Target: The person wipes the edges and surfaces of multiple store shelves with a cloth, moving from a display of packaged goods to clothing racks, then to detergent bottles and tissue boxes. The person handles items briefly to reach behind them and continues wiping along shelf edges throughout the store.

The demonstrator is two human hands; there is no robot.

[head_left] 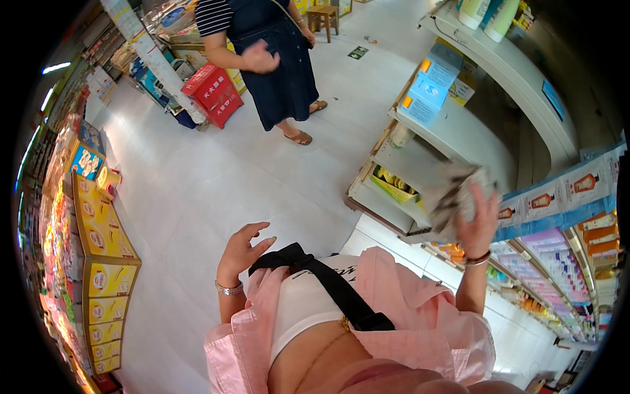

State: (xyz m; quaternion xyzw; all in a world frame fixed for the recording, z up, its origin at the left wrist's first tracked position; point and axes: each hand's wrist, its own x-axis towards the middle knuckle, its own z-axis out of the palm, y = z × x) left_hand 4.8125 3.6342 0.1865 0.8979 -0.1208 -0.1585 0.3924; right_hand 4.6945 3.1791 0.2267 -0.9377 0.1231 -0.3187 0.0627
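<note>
My right hand [476, 227] grips a crumpled, grey-and-white cloth [455, 194], blurred by motion. It is in front of the end of a light-coloured shelf unit [443, 125]; whether the cloth touches a shelf board I cannot tell. My left hand [246, 251] hangs in the air before my body, empty, its thumb and fingers apart. On the unit's shelf stand blue-and-white boxes [428, 93], and a green-yellow open carton [393, 184] sits lower down. A hanging strip of sachets [544, 199] runs just right of my right hand.
A person [278, 59] in a dark skirt stands ahead on the pale tiled floor [197, 182]. Behind them are a red fire-equipment box [212, 96], a white pillar [147, 54] and a wooden stool [323, 20]. Stacked yellow cartons [106, 290] line the left; stocked shelves [546, 276] fill the right.
</note>
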